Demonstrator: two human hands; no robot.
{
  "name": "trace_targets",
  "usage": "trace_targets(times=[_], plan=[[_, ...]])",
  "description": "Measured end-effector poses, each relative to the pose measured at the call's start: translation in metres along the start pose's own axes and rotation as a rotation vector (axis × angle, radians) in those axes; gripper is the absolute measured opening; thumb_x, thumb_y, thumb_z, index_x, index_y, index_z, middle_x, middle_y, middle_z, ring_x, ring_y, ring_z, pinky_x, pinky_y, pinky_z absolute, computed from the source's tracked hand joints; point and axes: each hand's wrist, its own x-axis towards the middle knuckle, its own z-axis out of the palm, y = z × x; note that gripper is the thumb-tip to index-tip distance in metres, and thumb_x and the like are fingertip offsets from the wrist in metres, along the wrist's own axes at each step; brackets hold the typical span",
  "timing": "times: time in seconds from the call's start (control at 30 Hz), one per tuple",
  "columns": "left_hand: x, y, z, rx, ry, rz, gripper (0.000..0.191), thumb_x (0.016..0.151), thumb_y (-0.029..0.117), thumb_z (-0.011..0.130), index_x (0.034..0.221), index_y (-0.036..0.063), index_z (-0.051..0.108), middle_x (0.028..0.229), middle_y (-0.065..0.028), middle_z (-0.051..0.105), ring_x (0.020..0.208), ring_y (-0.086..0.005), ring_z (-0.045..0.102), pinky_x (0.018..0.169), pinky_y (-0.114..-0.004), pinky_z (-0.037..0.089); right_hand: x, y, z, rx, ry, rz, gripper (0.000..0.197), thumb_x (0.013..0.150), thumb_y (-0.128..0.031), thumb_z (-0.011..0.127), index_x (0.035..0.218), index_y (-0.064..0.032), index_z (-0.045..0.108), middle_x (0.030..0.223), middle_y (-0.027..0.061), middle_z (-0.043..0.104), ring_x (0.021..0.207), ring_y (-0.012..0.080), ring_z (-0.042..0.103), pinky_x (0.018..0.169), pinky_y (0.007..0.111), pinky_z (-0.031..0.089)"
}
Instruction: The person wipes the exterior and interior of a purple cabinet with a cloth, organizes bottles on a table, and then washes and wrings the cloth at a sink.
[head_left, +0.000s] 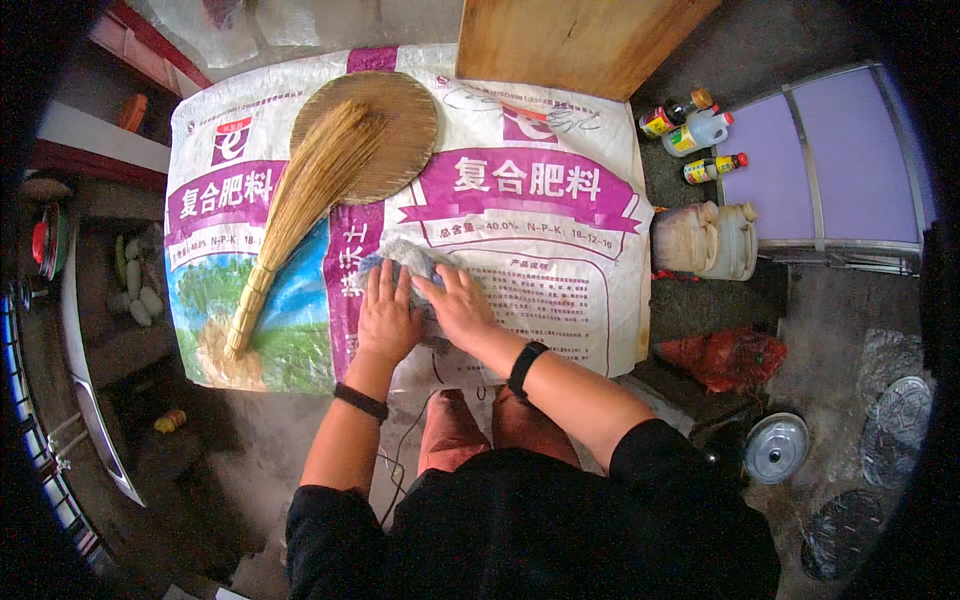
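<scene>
A crumpled grey-blue cloth (405, 253) lies on a large printed woven plastic sack (592, 285) spread before me. My left hand (388, 319) rests flat over the cloth's near left side, its fingers pointing away from me. My right hand (463, 304) presses on the cloth's right side, thumb and fingers spread, close beside the left. Neither hand's fingers are curled around the cloth, and part of it is hidden beneath them. To the left, a straw hand broom (300, 202) lies diagonally, its bristles over a round woven mat or lid (401, 127).
A wooden board (562, 45) stands at the sack's far edge. On the right are several condiment bottles (697, 133), cloudy plastic jugs (686, 236), a red plastic bag (727, 360) and a round metal lid (777, 448). Pale oblong vegetables (139, 292) lie in shadow at left.
</scene>
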Motion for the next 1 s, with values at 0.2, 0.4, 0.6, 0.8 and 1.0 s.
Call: trace_targets(times=[0.2,0.4,0.6,0.8,1.0], plan=[[-0.035,-0.006,0.022,-0.049,0.126,0.076,0.040,0.077,0.008,0.056,0.116,-0.0028,0.051,0.125,-0.0193,0.044,0.118,-0.0362,0.038,0.102,-0.042,0.032,-0.026,-0.007,0.012,0.006,-0.150,-0.028,0.035,0.085,-0.012,0.044,0.119,-0.0110,0.050,0.115,0.0201,0.046,0.104,0.0376,0.046,0.088,0.044,0.042],[-0.054,0.001,-0.002,-0.308,0.132,0.026,0.032,0.074,-0.002,0.054,0.105,0.0012,0.059,0.111,-0.0179,0.054,0.103,-0.0352,0.050,0.089,-0.041,0.042,-0.036,-0.013,-0.012,0.321,-0.422,0.098,0.034,0.082,-0.005,0.049,0.115,-0.0103,0.053,0.108,0.0198,0.048,0.098,0.0379,0.049,0.083,0.043,0.044],[0.000,0.030,-0.016,-0.258,0.291,0.099,0.041,0.074,-0.002,0.053,0.115,-0.0003,0.051,0.118,-0.0216,0.049,0.113,-0.0390,0.044,0.097,-0.043,0.037,0.000,0.007,-0.055,0.159,0.176,-0.136,0.036,0.075,-0.002,0.053,0.110,-0.0093,0.055,0.106,0.0188,0.052,0.099,0.0347,0.052,0.084,0.042,0.044],[0.055,0.049,0.011,-0.014,0.027,0.037,0.057,0.078,0.020,0.059,0.130,0.0068,0.041,0.139,-0.0187,0.031,0.129,-0.0375,0.026,0.107,-0.044,0.023,0.006,0.061,-0.031,-0.099,0.140,-0.069,0.034,0.077,-0.005,0.052,0.110,-0.0080,0.058,0.117,0.0163,0.050,0.100,0.0319,0.050,0.087,0.042,0.041],[0.061,0.051,0.012,-0.016,0.072,0.029,0.052,0.077,0.015,0.059,0.126,0.0059,0.046,0.135,-0.0203,0.036,0.126,-0.0380,0.030,0.106,-0.043,0.026,0.018,0.059,-0.033,-0.023,0.141,0.049,0.033,0.076,-0.002,0.052,0.108,-0.0067,0.059,0.111,0.0181,0.052,0.101,0.0343,0.049,0.088,0.041,0.042]])
